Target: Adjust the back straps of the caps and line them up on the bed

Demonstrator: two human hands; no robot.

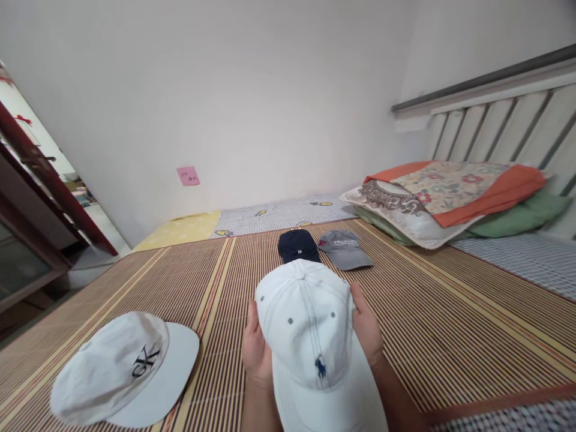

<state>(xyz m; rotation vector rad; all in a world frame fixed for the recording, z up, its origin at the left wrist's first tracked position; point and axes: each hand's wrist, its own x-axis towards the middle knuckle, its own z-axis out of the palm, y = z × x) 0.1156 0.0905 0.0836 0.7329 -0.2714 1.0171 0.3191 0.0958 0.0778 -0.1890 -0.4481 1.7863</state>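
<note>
Between my two hands is a white baseball cap [310, 324] with a small blue embroidered figure on its front, its brim pointing toward me. My left hand [257, 354] grips its left side, thumb up along the edge. On the opposite side my right hand [366, 327] holds it the same way; most fingers of both hands are hidden behind the cap. Another white cap [112, 366] with black letters lies to the left on the striped bamboo mat [225, 384]. Just beyond the held cap rest a navy cap [297, 243] and a grey cap [346, 249], side by side.
Stacked pillows [450, 195] with an orange-edged floral cover lie at the back right against a white slatted headboard [504, 126]. A pale wall [279, 108] with a pink note [188, 176] runs behind the bed. At the far left is a doorway with a dark red door [54, 168].
</note>
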